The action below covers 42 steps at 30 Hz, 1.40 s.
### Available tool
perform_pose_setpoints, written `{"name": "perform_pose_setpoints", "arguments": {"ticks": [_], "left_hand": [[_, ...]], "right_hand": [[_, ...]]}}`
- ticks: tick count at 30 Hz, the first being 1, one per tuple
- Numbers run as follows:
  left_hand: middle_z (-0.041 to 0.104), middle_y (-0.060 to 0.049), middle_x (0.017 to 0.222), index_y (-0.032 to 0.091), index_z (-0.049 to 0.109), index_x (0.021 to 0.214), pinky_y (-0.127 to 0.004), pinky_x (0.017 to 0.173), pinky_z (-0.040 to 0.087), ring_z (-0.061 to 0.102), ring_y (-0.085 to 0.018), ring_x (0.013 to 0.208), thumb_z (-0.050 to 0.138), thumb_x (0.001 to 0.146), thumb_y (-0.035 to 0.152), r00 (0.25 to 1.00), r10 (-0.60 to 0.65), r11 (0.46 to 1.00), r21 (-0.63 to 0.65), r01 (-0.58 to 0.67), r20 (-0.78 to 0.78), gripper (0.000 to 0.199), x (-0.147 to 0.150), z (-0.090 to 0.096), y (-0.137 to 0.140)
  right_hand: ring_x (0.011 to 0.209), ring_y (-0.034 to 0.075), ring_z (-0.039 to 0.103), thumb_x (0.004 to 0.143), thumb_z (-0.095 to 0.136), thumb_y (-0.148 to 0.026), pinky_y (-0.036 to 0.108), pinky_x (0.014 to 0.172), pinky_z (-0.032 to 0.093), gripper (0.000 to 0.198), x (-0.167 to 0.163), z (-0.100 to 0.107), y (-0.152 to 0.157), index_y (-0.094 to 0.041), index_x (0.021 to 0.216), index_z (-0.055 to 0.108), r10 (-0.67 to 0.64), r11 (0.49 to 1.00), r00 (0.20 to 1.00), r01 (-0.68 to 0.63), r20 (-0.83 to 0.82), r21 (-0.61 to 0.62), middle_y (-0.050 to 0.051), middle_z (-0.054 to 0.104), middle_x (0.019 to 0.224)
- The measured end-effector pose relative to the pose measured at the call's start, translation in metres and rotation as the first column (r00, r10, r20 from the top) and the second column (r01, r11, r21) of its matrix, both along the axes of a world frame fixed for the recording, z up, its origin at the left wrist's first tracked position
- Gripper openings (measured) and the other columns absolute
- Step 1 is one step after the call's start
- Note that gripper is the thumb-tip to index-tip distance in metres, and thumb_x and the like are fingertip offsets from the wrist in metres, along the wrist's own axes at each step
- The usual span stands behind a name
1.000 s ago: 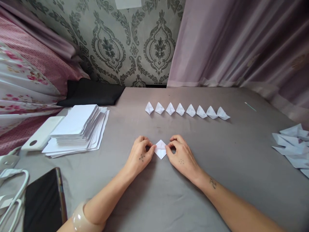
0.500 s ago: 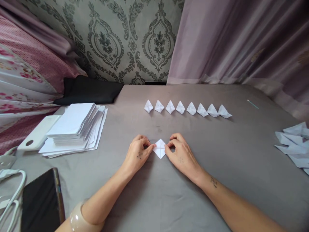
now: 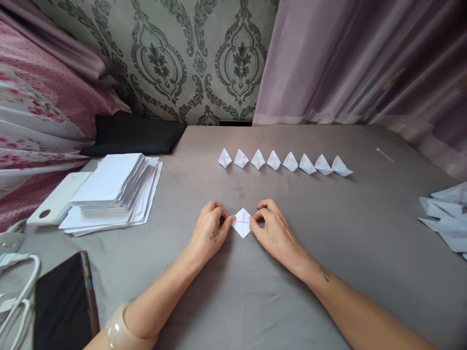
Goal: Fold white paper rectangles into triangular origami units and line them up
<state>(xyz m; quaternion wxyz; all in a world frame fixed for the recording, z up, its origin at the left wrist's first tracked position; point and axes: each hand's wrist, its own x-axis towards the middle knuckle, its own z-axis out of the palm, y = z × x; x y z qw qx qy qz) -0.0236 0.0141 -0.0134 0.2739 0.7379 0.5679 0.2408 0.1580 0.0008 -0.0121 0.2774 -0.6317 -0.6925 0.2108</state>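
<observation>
Between my hands is a small folded white paper (image 3: 242, 223), diamond-shaped with crossing crease lines on its face. My left hand (image 3: 211, 226) pinches its left corner between thumb and fingers. At the opposite corner my right hand (image 3: 274, 229) grips the paper the same way, thumb on the near side. The fingertips behind the paper are partly hidden. Beyond the hands, several folded paper boats (image 3: 258, 160) stand in a row across the grey cloth (image 3: 292, 306).
On the left lie a stack of white paper sheets (image 3: 109, 180), a white power bank-like slab (image 3: 54, 204), white cables (image 3: 27, 287) and a dark phone (image 3: 62, 306). Black folded cloth (image 3: 138, 133) lies behind. More folded papers (image 3: 447, 214) are at the right edge, near a thin stick (image 3: 385, 155).
The camera view has shifted very slightly. Both hands keep their hold on the folded paper, which looks the same.
</observation>
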Motion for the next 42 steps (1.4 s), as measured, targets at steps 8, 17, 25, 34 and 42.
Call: {"name": "perform_pose_setpoints", "arguments": {"ticks": [8, 17, 25, 34, 42], "left_hand": [[0.055, -0.008, 0.111, 0.022, 0.054, 0.114, -0.034, 0.081, 0.045, 0.048, -0.02, 0.09, 0.031, 0.091, 0.009, 0.925, -0.308, 0.919, 0.182, 0.35, -0.222, 0.035, 0.002, 0.002, 0.0], [0.058, -0.011, 0.101, 0.013, 0.059, 0.108, -0.036, 0.082, 0.045, 0.05, -0.023, 0.092, 0.03, 0.093, 0.013, 0.771, -0.431, 0.804, 0.189, 0.564, -0.469, 0.032, 0.005, 0.012, -0.003], [0.059, -0.012, 0.092, 0.014, 0.06, 0.098, -0.033, 0.074, 0.047, 0.055, -0.025, 0.089, 0.042, 0.08, 0.002, 0.783, -0.357, 0.875, 0.11, 0.471, -0.509, 0.029, 0.015, 0.016, -0.022], [0.058, -0.015, 0.103, 0.01, 0.058, 0.106, -0.034, 0.082, 0.047, 0.051, -0.026, 0.095, 0.041, 0.071, -0.002, 0.727, -0.269, 0.905, 0.093, 0.415, -0.632, 0.04, 0.014, 0.019, -0.04], [0.055, -0.013, 0.095, 0.013, 0.058, 0.092, -0.036, 0.073, 0.049, 0.05, -0.024, 0.085, 0.039, 0.078, 0.003, 0.826, -0.257, 0.927, 0.113, 0.357, -0.502, 0.027, 0.008, 0.018, -0.03]], "right_hand": [[0.077, 0.014, 0.058, 0.08, 0.057, -0.026, 0.03, 0.073, 0.048, 0.011, 0.011, 0.003, 0.003, -0.019, 0.072, 0.053, 0.046, 0.999, 0.999, -0.047, -0.022, -0.023, 0.005, 0.053, 0.097], [0.07, 0.011, 0.058, 0.081, 0.052, -0.017, 0.025, 0.067, 0.048, 0.009, 0.027, 0.006, 0.011, -0.02, 0.085, 0.059, 0.123, 0.992, 0.983, -0.126, -0.133, -0.011, 0.001, 0.059, 0.091], [0.101, 0.019, 0.056, 0.084, 0.037, -0.002, 0.034, 0.088, 0.048, 0.041, -0.001, 0.016, -0.016, -0.02, 0.113, 0.058, 0.354, 0.922, 0.929, -0.366, 0.103, 0.125, 0.008, 0.062, 0.106], [0.099, 0.024, 0.053, 0.091, 0.037, -0.015, 0.038, 0.085, 0.049, 0.039, -0.008, 0.016, -0.025, -0.016, 0.129, 0.049, 0.324, 0.931, 0.889, -0.361, 0.325, 0.059, 0.012, 0.056, 0.11], [0.094, 0.024, 0.053, 0.094, 0.035, -0.022, 0.036, 0.08, 0.048, 0.033, -0.016, 0.022, -0.022, -0.015, 0.118, 0.056, 0.296, 0.94, 0.861, -0.339, 0.412, 0.032, 0.012, 0.056, 0.103]]}}
